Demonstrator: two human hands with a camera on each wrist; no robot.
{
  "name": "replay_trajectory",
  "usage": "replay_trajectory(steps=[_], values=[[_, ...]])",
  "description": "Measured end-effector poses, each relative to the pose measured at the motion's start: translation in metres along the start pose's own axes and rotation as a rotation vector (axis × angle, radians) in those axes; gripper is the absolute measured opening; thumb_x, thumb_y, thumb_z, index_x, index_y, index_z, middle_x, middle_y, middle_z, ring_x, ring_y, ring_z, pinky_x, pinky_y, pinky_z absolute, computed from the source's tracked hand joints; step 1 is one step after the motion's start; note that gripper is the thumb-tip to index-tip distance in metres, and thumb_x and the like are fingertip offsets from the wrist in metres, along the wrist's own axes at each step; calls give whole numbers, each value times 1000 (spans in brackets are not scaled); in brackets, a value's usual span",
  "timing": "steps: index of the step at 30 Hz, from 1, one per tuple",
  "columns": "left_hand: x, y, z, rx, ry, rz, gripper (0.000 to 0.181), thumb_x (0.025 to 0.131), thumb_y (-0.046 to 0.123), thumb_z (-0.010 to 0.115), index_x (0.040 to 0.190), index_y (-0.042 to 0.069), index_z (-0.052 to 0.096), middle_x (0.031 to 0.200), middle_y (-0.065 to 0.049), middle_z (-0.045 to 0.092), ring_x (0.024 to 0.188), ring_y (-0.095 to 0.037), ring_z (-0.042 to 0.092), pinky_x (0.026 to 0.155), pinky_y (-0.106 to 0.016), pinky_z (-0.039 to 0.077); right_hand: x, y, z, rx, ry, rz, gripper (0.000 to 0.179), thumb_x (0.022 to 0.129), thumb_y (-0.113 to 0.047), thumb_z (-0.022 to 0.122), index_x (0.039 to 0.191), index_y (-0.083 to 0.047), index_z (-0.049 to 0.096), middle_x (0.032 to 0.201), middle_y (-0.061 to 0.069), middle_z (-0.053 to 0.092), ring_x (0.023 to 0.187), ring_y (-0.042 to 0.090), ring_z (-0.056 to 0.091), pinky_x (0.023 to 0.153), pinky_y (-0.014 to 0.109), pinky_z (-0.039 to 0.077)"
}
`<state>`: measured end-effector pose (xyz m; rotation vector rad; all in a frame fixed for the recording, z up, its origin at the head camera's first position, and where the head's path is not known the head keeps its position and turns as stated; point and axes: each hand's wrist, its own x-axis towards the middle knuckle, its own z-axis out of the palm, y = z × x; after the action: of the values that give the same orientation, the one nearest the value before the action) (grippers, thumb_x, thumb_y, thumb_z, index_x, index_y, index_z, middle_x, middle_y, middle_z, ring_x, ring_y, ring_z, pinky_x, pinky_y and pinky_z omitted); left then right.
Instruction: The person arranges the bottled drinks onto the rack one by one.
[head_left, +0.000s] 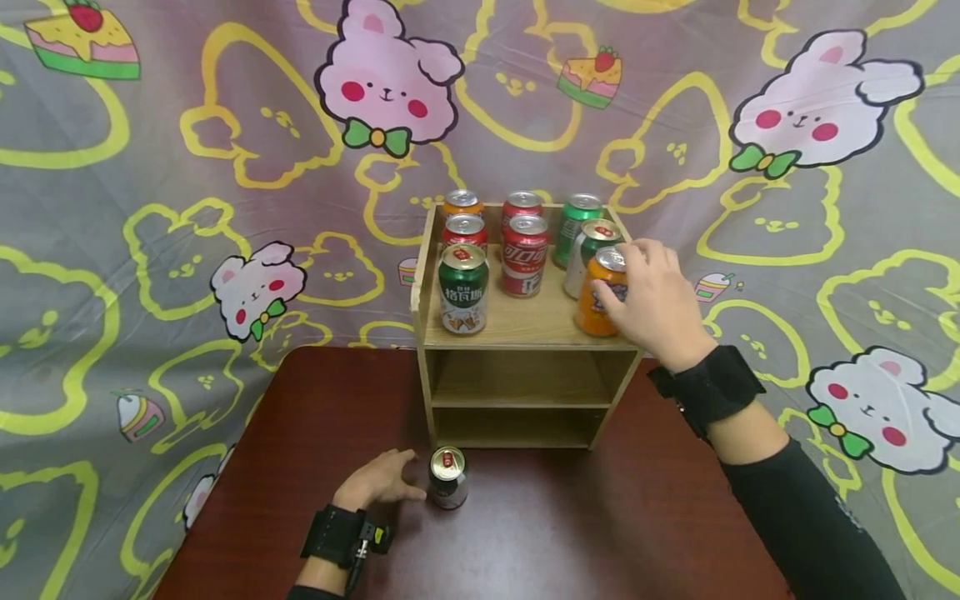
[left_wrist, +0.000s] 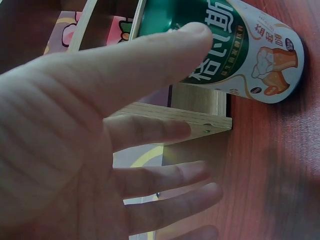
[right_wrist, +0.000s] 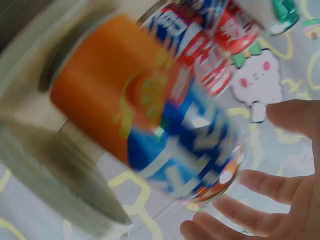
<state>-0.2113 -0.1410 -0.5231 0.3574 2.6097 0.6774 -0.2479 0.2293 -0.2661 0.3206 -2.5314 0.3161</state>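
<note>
On the table, in the head view, a green and white drink can (head_left: 448,479) stands upright just right of my left hand (head_left: 378,482). The left wrist view shows that hand's fingers stretched apart, the thumb in front of the can (left_wrist: 272,60). Over the right front corner of the shelf top, my right hand (head_left: 663,304) is at an upright orange soda can (head_left: 595,307). In the right wrist view the orange can (right_wrist: 100,85) is blurred, and the fingers and thumb of the right hand (right_wrist: 280,200) are spread near its top, not curled round it.
A small wooden shelf (head_left: 525,343) stands on the dark red table (head_left: 540,533). On its top are a green and white can (head_left: 462,292), red cola cans (head_left: 523,258), a green can (head_left: 576,229) and several others. A patterned cloth (head_left: 285,192) hangs behind.
</note>
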Motion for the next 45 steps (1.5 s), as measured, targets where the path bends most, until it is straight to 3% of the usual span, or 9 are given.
replay_trajectory(steps=[4, 10, 28, 45], values=[[-1, 0, 1, 3, 2, 13, 69, 73, 31, 81, 128, 0, 54, 128, -27, 50, 122, -42, 44, 95, -55, 37, -23, -6, 6, -3, 111, -80, 47, 82, -23, 70, 115, 7, 55, 116, 27, 48, 107, 46, 44, 80, 58, 43], [-2, -2, 3, -1, 7, 20, 68, 72, 30, 82, 126, 0, 55, 124, -25, 52, 117, -40, 48, 93, -52, 39, -49, -10, 19, 25, 138, -162, 44, 79, -17, 72, 112, 7, 57, 116, 29, 48, 108, 46, 45, 87, 57, 41], [-3, -4, 5, -1, 6, 8, 64, 74, 31, 80, 126, 2, 56, 126, -25, 51, 120, -41, 46, 93, -55, 39, -86, -19, 48, 81, -98, -166, 40, 83, -25, 71, 112, 1, 61, 107, 16, 56, 98, 34, 52, 78, 47, 47], [-4, -7, 7, 4, 11, 12, 66, 74, 31, 80, 127, 0, 55, 126, -26, 51, 119, -41, 46, 94, -54, 38, -128, -32, 98, 91, -222, -244, 35, 83, -28, 70, 106, -3, 64, 95, 7, 57, 86, 25, 54, 73, 38, 48]])
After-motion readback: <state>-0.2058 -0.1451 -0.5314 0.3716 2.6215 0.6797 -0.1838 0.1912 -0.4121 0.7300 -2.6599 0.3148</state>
